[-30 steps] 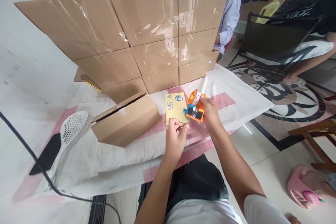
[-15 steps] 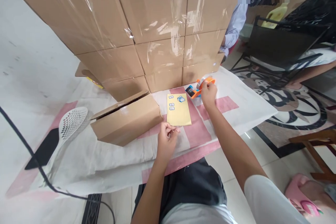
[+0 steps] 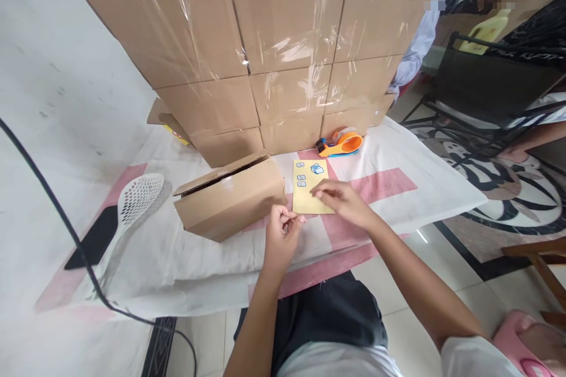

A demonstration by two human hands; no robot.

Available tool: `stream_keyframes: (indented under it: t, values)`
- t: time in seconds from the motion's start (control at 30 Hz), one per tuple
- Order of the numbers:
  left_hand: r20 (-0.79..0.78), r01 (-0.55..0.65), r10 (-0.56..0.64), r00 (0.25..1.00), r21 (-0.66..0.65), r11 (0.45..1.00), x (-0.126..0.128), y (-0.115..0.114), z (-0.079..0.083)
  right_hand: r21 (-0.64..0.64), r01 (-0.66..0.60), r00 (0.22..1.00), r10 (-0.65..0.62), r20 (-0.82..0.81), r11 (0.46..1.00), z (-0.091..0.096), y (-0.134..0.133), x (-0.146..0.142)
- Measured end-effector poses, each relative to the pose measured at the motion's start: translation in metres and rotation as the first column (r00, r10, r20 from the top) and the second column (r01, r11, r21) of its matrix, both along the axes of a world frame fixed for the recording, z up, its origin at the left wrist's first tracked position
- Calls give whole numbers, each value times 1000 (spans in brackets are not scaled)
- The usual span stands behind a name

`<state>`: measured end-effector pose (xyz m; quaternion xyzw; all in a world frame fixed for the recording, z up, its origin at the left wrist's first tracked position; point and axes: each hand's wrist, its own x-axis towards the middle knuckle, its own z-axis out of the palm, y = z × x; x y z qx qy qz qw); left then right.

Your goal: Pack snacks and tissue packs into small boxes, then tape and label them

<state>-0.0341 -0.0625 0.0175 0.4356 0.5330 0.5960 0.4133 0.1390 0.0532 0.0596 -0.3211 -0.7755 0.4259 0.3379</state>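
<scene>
My left hand (image 3: 283, 232) is closed in a pinch at the near left corner of a yellow card (image 3: 305, 203). Whatever lies between its fingertips is too small to make out. Above the card's right side hovers my right hand (image 3: 342, 199), fingers loosely stretched and holding nothing visible. Blue-and-white printed pictures show on the card, which lies on the cloth. Beyond it, an orange tape dispenser (image 3: 349, 142) rests against the cardboard wall's foot. A closed-sided cardboard box (image 3: 234, 203) stands just left of the card, with a gap along its top.
A tall cardboard partition (image 3: 287, 23) lines the back of the table. On the left are a white slotted skimmer (image 3: 139, 191) and a flat black object (image 3: 95, 238). A black cable (image 3: 57, 206) crosses the left side. Another person's sleeve (image 3: 413, 59) shows behind the partition.
My right hand has let go of the tape dispenser and come left and nearer, over the card. My left hand keeps its pinch. The view has shifted slightly left.
</scene>
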Motion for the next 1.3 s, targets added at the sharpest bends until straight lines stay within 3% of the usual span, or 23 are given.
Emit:
stream_keyframes:
  t: [0.07, 0.13, 0.33, 0.5, 0.73, 0.8, 0.97, 1.07, 1.17, 1.23, 1.3]
  values:
    - [6, 9, -10, 1000, 19, 1000, -1, -3, 2, -3, -160, 986, 160, 46, 987, 9, -21, -7]
    - [7, 13, -13, 1000, 27, 1000, -2, -6, 4, 25, -216, 974, 213, 74, 976, 16, -32, -13]
    - [55, 13, -13, 998, -10, 1000, -10, -13, 7, 167, -173, 977, 148, 154, 971, 37, -36, -28]
    - [37, -64, 65, 997, -4, 998, -22, -20, 12, 263, -136, 977, 85, 196, 955, 37, -37, -47]
    - [94, -100, 96, 991, 34, 994, -34, -32, 14, 577, -119, 966, -40, 256, 808, 29, -42, -63]
    - [80, -129, 127, 989, 11, 992, -38, -37, 14, 597, -75, 973, -73, 220, 799, 35, -43, -65]
    - [55, -183, 183, 982, -11, 983, -47, -50, 18, 408, -118, 973, 24, 228, 906, 51, -50, -73]
    - [45, -179, 178, 983, 7, 984, -53, -57, 21, 180, -132, 948, 71, 312, 975, 49, -55, -84]
    - [38, -160, 161, 986, -8, 987, -57, -61, 20, -98, -203, 942, 221, 253, 974, 40, -57, -94]
    - [35, -151, 152, 988, -22, 988, -58, -62, 18, -130, -230, 954, 249, 167, 965, 35, -58, -99]
    - [43, -152, 153, 987, -24, 988, -59, -62, 16, -8, -217, 964, 216, 157, 976, 34, -59, -102]
